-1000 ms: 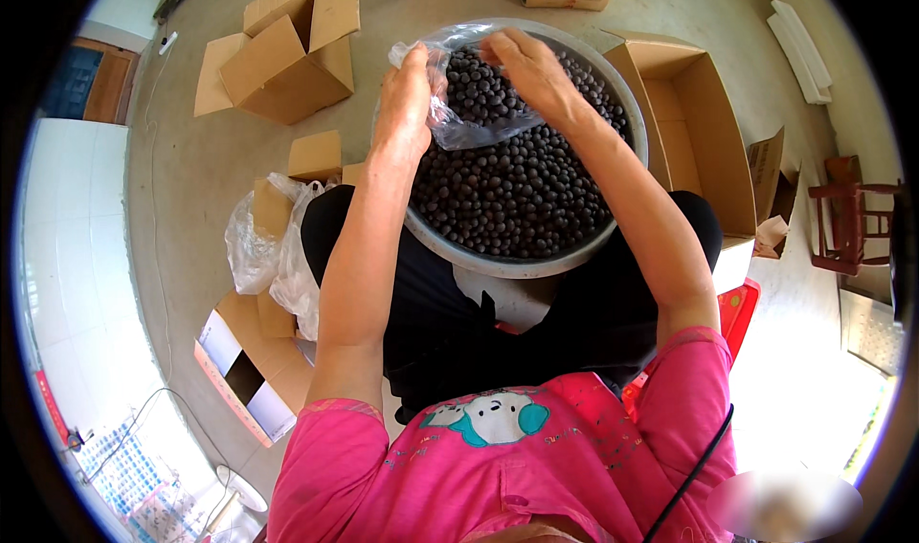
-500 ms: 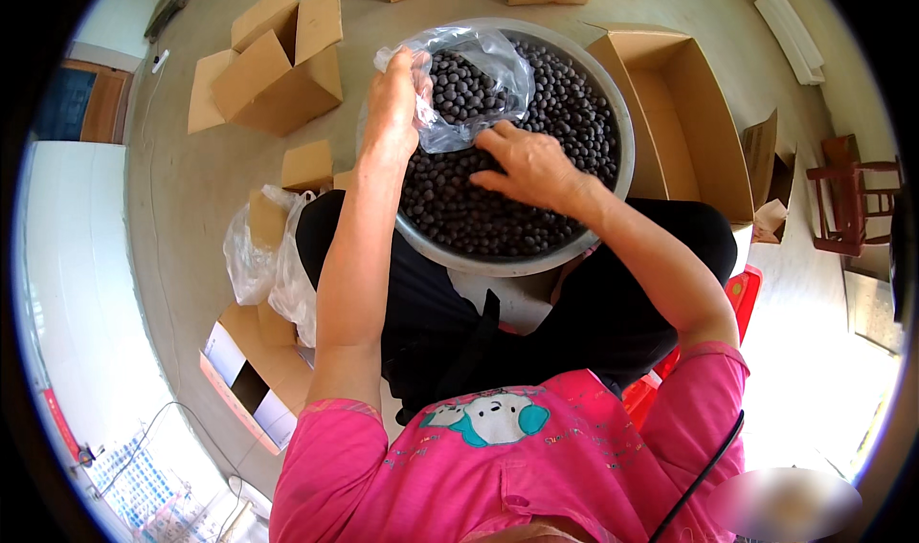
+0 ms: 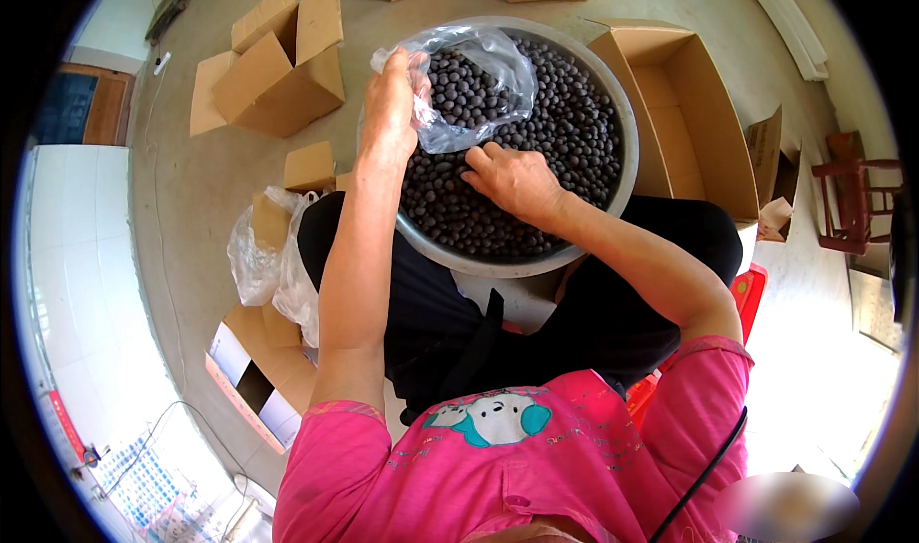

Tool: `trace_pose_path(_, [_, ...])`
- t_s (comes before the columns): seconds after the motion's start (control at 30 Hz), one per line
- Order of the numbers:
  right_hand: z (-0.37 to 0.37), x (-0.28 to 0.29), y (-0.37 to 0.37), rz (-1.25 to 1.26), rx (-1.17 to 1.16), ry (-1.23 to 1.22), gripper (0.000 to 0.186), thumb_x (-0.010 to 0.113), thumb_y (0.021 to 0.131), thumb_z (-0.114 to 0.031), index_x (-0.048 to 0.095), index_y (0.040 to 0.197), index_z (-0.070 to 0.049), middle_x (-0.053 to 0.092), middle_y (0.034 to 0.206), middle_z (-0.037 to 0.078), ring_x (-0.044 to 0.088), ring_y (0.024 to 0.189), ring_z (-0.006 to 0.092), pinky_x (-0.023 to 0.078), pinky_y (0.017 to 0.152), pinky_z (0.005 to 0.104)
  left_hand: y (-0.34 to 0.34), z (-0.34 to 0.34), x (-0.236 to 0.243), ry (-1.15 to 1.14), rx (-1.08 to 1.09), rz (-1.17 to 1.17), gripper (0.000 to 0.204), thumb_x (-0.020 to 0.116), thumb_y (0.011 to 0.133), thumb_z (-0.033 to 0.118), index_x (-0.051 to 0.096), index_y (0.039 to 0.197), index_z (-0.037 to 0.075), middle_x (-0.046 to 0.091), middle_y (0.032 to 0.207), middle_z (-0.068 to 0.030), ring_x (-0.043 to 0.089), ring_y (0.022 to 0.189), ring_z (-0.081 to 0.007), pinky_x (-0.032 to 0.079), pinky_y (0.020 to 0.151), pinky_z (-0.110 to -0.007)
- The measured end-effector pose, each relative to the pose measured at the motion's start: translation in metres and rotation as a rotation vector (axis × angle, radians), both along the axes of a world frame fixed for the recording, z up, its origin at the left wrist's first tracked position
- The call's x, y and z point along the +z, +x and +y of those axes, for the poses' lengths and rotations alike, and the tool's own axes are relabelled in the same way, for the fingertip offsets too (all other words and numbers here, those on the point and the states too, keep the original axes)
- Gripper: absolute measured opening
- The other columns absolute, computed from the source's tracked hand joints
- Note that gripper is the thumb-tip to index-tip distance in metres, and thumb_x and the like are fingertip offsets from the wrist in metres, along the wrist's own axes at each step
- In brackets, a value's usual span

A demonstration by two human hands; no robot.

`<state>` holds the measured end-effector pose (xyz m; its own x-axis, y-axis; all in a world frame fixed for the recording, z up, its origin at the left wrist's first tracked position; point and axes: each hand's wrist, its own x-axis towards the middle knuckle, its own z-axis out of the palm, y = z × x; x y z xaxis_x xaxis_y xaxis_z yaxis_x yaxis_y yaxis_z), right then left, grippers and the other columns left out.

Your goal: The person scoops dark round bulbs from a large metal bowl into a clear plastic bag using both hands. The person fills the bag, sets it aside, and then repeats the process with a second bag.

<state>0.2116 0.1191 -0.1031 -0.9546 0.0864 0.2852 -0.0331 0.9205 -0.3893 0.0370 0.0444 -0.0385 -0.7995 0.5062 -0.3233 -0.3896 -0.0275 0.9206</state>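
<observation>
A wide metal basin (image 3: 627, 151) sits before me over my lap, filled with small dark round balls (image 3: 574, 112), their kind not clear. My left hand (image 3: 391, 103) grips the left side of a clear plastic bag (image 3: 448, 139), its fingers partly behind the film. The bag's mouth gapes and a heap of the same balls shows inside. Just below the bag's near edge, my right hand (image 3: 517, 181) rests against the loose balls with its fingers curled inward. What those fingertips hold, if anything, is hidden under the hand.
An empty open cardboard box (image 3: 684, 112) stands right of the basin. Another open carton (image 3: 278, 74) is at the far left, with crumpled plastic bags (image 3: 257, 256) and a tipped box (image 3: 258, 376) nearer. A red stool (image 3: 750, 294) shows beneath me; a wooden chair (image 3: 852, 203) stands far right.
My right hand has drawn slightly back from the bag's edge, and its spread fingers have curled together. The left hand keeps its hold on the bag.
</observation>
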Motion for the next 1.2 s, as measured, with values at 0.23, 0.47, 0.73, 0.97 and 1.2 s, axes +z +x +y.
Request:
trace_pose_path(0.23, [0.006, -0.01, -0.004, -0.002, -0.036, 0.001, 0.022, 0.06, 0.09, -0.025, 0.048, 0.089, -0.006, 0.061, 0.067, 0.011, 0.063, 0.058, 0.0303, 0.05, 0.05, 0.0411, -0.001, -0.002, 0.001, 0.015, -0.011, -0.001, 0.041, 0.042, 0.101, 0.035, 0.055, 0.111, -0.002, 0.043, 0.055, 0.0021, 0.035, 0.043, -0.008, 0.026, 0.039, -0.024])
trace_pose_path(0.47, [0.021, 0.015, -0.006, -0.168, 0.065, -0.115, 0.02, 0.057, 0.092, -0.022, 0.051, 0.09, -0.003, 0.063, 0.069, 0.018, 0.064, 0.063, 0.0371, 0.051, 0.058, 0.0464, -0.001, -0.003, 0.001, 0.012, -0.001, -0.012, 0.04, 0.042, 0.1, 0.035, 0.055, 0.111, -0.002, 0.043, 0.055, 0.0022, 0.036, 0.043, -0.0077, 0.026, 0.039, -0.025])
trace_pose_path(0.73, [0.053, 0.086, -0.028, -0.148, 0.089, -0.792, 0.025, 0.047, 0.097, -0.024, 0.06, 0.091, -0.003, 0.051, 0.068, 0.002, 0.049, 0.06, 0.0098, 0.041, 0.054, 0.0271, -0.005, -0.003, -0.005, 0.011, 0.034, 0.036, 0.036, 0.045, 0.097, 0.033, 0.06, 0.102, 0.0, 0.048, 0.061, 0.0008, 0.042, 0.049, -0.0084, 0.03, 0.041, -0.025])
trace_pose_path(0.97, [0.057, 0.07, -0.081, -0.048, -0.27, -1.184, 0.029, 0.047, 0.096, -0.028, 0.059, 0.093, -0.002, 0.047, 0.068, -0.001, 0.038, 0.051, 0.006, 0.029, 0.042, 0.0236, -0.001, -0.005, 0.0, -0.023, 0.013, 0.046, 0.04, 0.043, 0.099, 0.035, 0.059, 0.107, 0.0, 0.045, 0.057, 0.0022, 0.04, 0.047, -0.0083, 0.029, 0.042, -0.025])
trace_pose_path(1.2, [0.051, 0.043, -0.111, 0.09, -0.202, -1.035, 0.035, 0.044, 0.098, -0.029, 0.061, 0.099, 0.003, 0.063, 0.094, 0.009, 0.058, 0.087, 0.0197, 0.047, 0.083, 0.0321, -0.003, -0.008, -0.002, -0.035, 0.007, 0.02, 0.038, 0.042, 0.099, 0.037, 0.06, 0.105, 0.003, 0.046, 0.057, 0.0016, 0.04, 0.047, -0.0092, 0.03, 0.042, -0.025])
